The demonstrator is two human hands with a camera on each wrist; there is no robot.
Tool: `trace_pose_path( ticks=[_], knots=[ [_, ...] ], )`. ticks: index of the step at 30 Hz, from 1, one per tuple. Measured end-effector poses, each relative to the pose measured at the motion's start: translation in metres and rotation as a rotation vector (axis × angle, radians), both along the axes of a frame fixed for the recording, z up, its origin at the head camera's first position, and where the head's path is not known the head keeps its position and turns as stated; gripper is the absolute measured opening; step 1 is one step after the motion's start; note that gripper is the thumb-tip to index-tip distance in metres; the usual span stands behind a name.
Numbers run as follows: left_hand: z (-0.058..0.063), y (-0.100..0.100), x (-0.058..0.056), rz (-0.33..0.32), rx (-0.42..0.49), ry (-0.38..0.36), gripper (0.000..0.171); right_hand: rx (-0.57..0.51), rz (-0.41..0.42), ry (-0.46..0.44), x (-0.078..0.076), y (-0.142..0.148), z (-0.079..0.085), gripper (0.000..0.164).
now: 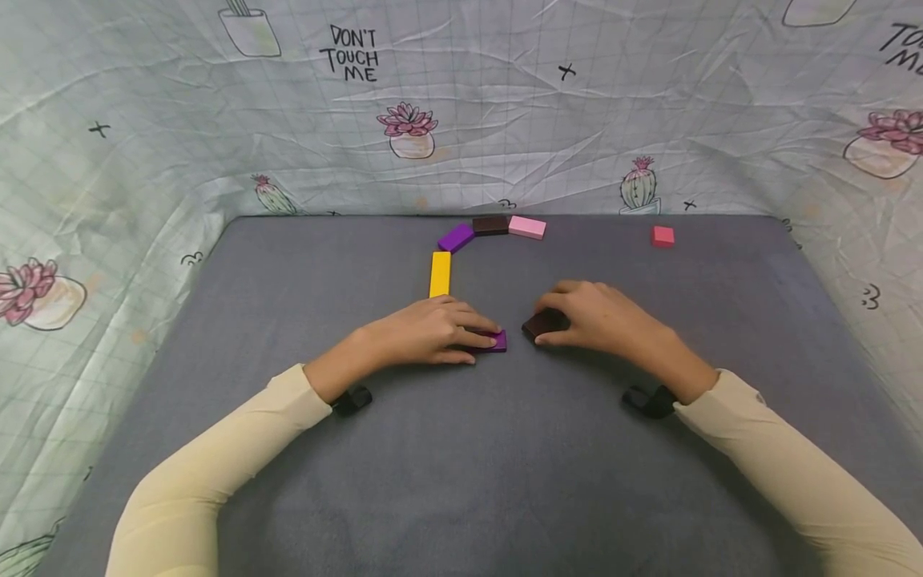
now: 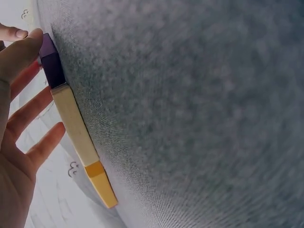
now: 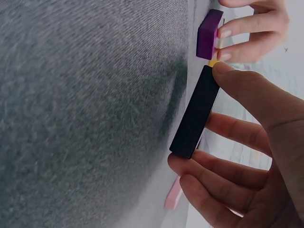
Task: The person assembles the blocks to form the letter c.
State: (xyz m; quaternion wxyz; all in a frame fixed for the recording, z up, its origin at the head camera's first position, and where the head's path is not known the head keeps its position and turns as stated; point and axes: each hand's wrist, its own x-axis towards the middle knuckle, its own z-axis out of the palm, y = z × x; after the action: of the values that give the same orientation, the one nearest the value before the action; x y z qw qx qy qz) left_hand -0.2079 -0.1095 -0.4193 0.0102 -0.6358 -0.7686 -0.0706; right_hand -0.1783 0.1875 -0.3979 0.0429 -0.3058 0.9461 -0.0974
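Observation:
My left hand (image 1: 433,332) lies over a purple block (image 1: 499,342) on the grey table, and its fingers cover most of it. In the right wrist view, fingertips rest on the top of that purple block (image 3: 209,35). A pale wooden block (image 2: 75,123) lines up with it in the left wrist view, followed by a yellow block (image 2: 101,185). My right hand (image 1: 594,316) holds a dark block (image 1: 541,324) just right of the purple one, with a gap between. The thumb and fingertips pinch this dark block (image 3: 195,114) at its two ends.
Beyond the left hand, the yellow block (image 1: 440,274) leads to another purple block (image 1: 457,237), a dark brown block (image 1: 490,226) and a pink block (image 1: 527,227) in a curve. A red block (image 1: 663,236) sits apart at the back right. Printed cloth (image 1: 490,120) hangs behind the table.

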Motion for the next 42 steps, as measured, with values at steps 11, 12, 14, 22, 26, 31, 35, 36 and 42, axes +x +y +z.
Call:
trace_pose_path(
  ticks=[11, 12, 14, 22, 26, 31, 35, 36, 42],
  knots=[
    [0.005, 0.009, -0.003, -0.012, -0.026, -0.01, 0.028, 0.028, -0.016, -0.051, 0.0, -0.014, 0.004, 0.043],
    [0.005, 0.01, -0.003, -0.013, -0.025, -0.014, 0.028, 0.031, -0.018, -0.059, 0.0, -0.016, 0.004, 0.043],
    [0.006, 0.01, -0.004, -0.017, -0.019, -0.03, 0.028, 0.039, -0.022, -0.067, -0.001, -0.019, 0.003, 0.043],
    [0.006, 0.011, -0.008, -0.047, 0.004, -0.066, 0.028, 0.067, -0.055, -0.088, -0.001, -0.03, 0.001, 0.044],
    [0.006, 0.011, -0.009, -0.049, -0.004, -0.076, 0.028, 0.093, -0.075, -0.122, -0.001, -0.035, 0.0, 0.044],
    [0.006, 0.011, -0.01, -0.047, -0.009, -0.093, 0.028, 0.109, -0.088, -0.138, 0.0, -0.039, 0.001, 0.044],
    [0.006, 0.01, -0.011, -0.051, -0.003, -0.11, 0.028, 0.125, -0.076, -0.128, 0.001, -0.04, 0.003, 0.044],
    [0.005, 0.01, -0.011, -0.055, 0.0, -0.115, 0.028, 0.129, -0.07, -0.125, 0.001, -0.04, 0.003, 0.044],
    [0.005, 0.01, -0.012, -0.075, 0.018, -0.123, 0.027, 0.151, -0.057, -0.149, 0.001, -0.035, 0.007, 0.05]
  ],
)
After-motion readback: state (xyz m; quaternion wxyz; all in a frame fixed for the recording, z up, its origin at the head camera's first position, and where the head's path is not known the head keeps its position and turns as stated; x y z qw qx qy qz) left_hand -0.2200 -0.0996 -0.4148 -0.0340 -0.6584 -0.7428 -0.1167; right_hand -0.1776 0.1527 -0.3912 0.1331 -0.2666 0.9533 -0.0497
